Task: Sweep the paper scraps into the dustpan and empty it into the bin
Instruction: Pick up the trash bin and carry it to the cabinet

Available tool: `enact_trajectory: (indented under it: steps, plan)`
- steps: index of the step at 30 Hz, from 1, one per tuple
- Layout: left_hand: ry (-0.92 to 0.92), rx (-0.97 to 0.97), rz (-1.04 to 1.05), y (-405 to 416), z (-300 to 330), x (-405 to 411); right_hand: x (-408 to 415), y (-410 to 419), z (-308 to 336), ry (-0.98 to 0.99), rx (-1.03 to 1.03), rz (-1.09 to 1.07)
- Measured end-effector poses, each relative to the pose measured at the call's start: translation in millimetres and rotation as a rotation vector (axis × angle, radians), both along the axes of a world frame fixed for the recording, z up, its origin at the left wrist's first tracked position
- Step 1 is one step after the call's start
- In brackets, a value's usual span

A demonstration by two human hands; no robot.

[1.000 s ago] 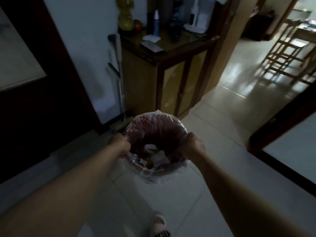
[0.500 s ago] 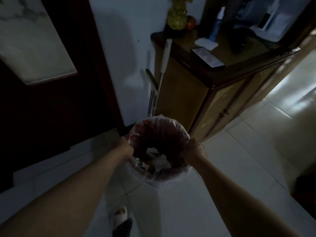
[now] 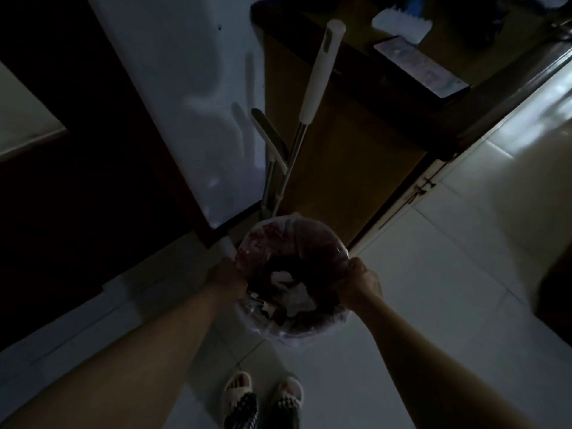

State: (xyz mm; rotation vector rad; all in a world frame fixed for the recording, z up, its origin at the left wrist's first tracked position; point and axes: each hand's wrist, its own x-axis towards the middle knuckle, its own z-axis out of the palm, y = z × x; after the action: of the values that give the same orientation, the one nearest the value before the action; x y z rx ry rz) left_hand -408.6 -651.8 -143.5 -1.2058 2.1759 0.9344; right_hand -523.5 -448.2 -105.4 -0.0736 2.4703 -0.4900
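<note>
Here, low in the middle of the frame, you hold the bin (image 3: 291, 274) with both hands, one at each side of its rim. Your left hand (image 3: 227, 278) sits at the left edge with the fingers wrapped over the rim; the light is dim there, so the grip shows only as a dark fist against the liner. Your right hand (image 3: 356, 284) is at the right edge, fingers curled and pinching the rim together with the clear plastic liner (image 3: 309, 329) that bulges over the outside of the bin. The inside of the bin looks reddish, and white paper scraps (image 3: 294, 289) lie in it, toward the near side.

Just above the bin, in the centre of the frame, two long handles (image 3: 322, 66) lean in the corner between the white wall (image 3: 185, 103) and the wooden cabinet (image 3: 346, 156); what they end in is hidden behind the bin. On the cabinet top, upper right, lies a flat dark rectangular object (image 3: 421, 68). At the bottom centre your two feet in slippers (image 3: 263, 397) stand on the pale tiled floor (image 3: 433, 289). A dark door frame (image 3: 93, 150) fills the left.
</note>
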Motion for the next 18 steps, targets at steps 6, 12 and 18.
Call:
enact_trajectory:
  steps: [6,12,18]
  plan:
    - [-0.067,-0.103,-0.220,1,-49,-23,-26,-1,-49,-0.033,-0.001,-0.030]
    - [-0.156,-0.110,-0.417,1,-120,-46,-45,-1,-120,-0.034,0.038,-0.024]
    - [-0.108,-0.077,-0.264,-8,-206,-68,-51,-6,-209,-0.053,-0.002,-0.116]
